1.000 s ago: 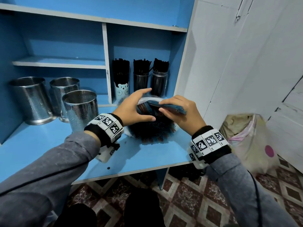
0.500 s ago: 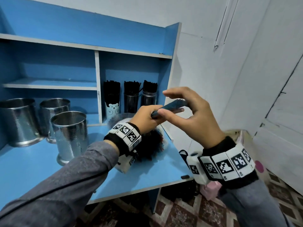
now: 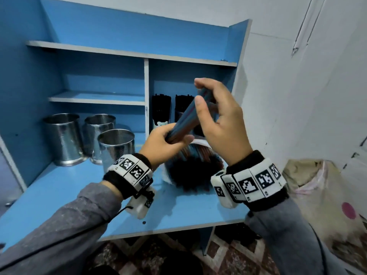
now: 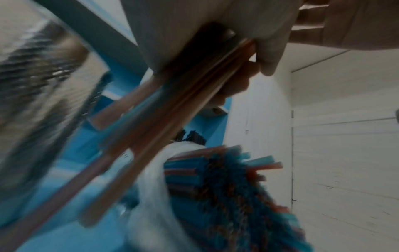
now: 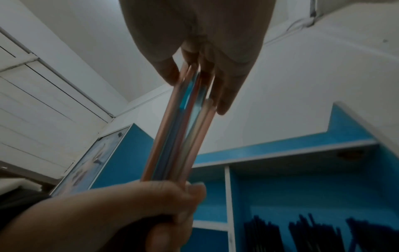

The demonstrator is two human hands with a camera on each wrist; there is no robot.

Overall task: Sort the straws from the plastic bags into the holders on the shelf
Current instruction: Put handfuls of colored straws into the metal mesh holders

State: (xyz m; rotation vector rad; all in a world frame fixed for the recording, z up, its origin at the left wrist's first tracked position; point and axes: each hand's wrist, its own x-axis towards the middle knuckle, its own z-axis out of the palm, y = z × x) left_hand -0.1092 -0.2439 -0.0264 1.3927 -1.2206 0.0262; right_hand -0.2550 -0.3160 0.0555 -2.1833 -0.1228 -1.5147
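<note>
Holding a small bundle of coloured straws (image 3: 185, 121) above the shelf (image 3: 59, 187), the left hand (image 3: 162, 143) clenches its lower end while the right hand (image 3: 220, 120) pinches the top. Remaining straws lie in the plastic bag (image 3: 193, 167) near the shelf's front-right corner. Next, I judge, comes carrying the bundle to a steel holder (image 3: 116, 145).

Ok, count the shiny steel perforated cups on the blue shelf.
3: back-left steel cup, back-middle steel cup, front steel cup. All stand left of the white divider. None looks hidden.
</note>
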